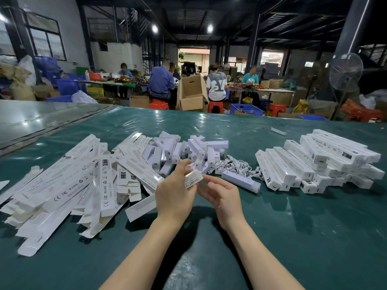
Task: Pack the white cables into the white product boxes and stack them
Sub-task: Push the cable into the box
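My left hand (174,190) grips a long white product box (193,179) printed "SMART", its lower end sticking out below the hand. My right hand (223,194) is beside the box's upper end, fingers loosely curved, fingertips near it; contact is unclear. A tangle of white cables (236,166) lies just beyond my hands. A white lamp bar (240,181) lies next to the cables. Flat unfolded boxes (69,185) are heaped on the left. Closed boxes (326,162) are stacked on the right.
A pile of short white lamp units (184,151) sits at the centre of the green table (209,258). One loose white piece (278,131) lies farther back. Beyond the table's far edge, people sit on red stools among cardboard cartons and blue crates.
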